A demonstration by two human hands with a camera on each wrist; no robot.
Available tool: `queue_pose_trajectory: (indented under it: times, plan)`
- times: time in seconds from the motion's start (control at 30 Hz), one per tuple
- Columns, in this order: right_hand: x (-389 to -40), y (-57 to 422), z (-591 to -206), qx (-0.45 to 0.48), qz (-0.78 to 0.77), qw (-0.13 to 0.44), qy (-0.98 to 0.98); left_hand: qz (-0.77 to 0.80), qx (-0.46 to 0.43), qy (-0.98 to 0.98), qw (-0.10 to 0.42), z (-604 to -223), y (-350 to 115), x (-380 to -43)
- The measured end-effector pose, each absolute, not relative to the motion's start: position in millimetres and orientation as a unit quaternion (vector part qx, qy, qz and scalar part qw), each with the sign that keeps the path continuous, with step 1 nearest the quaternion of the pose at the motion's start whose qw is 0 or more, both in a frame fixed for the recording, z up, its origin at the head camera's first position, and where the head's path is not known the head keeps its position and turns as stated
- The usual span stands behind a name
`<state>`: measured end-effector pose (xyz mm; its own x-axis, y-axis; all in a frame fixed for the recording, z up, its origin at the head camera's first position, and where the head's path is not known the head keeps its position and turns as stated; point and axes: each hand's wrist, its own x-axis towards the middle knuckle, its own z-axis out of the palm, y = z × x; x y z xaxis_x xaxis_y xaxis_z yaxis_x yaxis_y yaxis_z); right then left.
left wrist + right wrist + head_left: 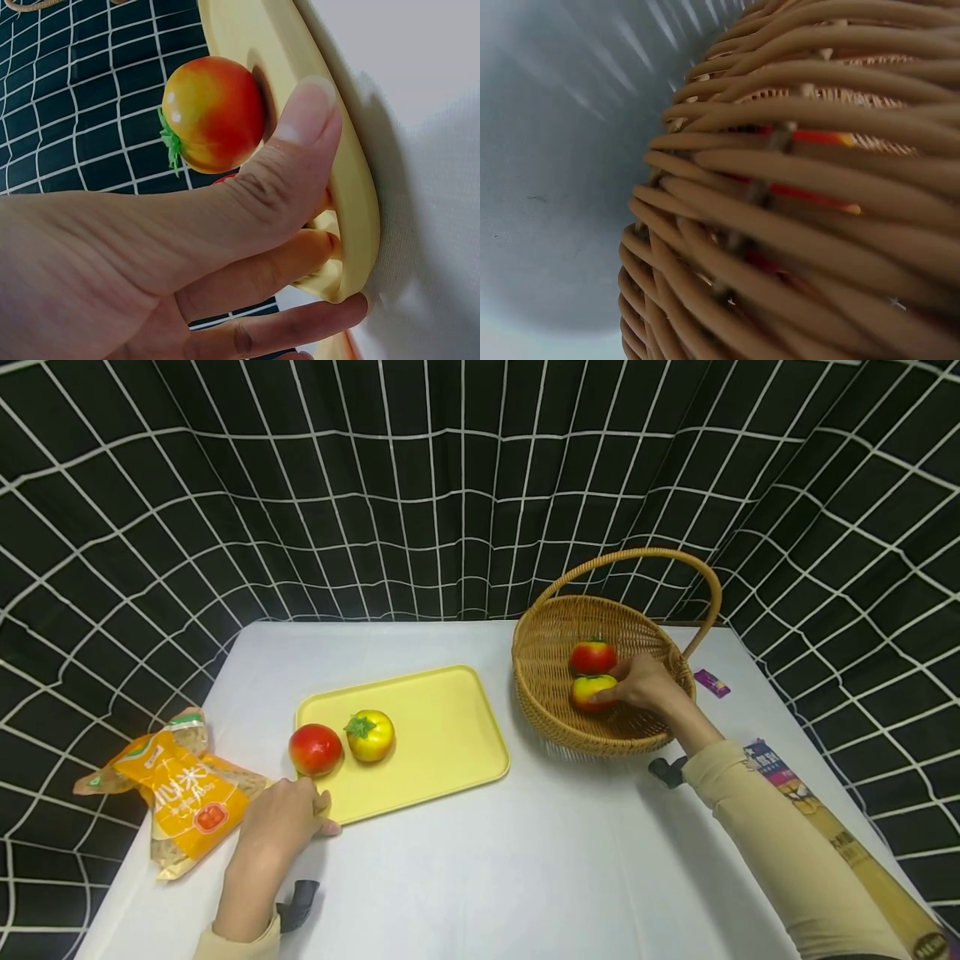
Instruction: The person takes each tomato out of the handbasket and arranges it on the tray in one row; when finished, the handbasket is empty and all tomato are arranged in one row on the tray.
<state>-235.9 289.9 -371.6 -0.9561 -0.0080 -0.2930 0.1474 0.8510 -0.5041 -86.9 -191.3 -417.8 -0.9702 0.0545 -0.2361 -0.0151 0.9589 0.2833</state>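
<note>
My left hand (pixel 281 817) grips the near left corner of a yellow tray (pixel 435 727); in the left wrist view its thumb (pixel 300 127) lies along the rim. On the tray, a red tomato (pixel 315 749) sits just beyond that hand, beside a yellow-orange tomato (pixel 370 735) with a green leafy top. My right hand (pixel 647 683) reaches into a wicker basket (pixel 542 652) and holds a yellow-and-red tomato (pixel 588 693). Behind it in the basket lies another red tomato (pixel 592 657). The right wrist view is filled by the basket's woven side, which hides that hand.
An orange snack bag (pixel 187 793) lies left of the tray. The basket's tall handle (pixel 637 553) arches over it. A small purple packet (pixel 712 683) lies right of the basket, and a long printed box (pixel 832 835) runs beside my right forearm. Black gridded curtains stand around the white table.
</note>
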Motion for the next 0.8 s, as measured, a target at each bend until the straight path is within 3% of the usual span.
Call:
queue_pose_trajectory:
  times: [0.37, 0.8]
  plan:
    - [-232.6, 282.4, -357.6, 0.023, -0.286, 0.134, 0.949, 0.145, 0.017, 0.982, 0.118, -417.8, -192.4, -86.8]
    - [-222.1, 260.3, -322.8, 0.008, -0.342, 0.064, 0.938, 0.147, 0.012, 0.981, 0.125, -419.0, -192.9, -87.9]
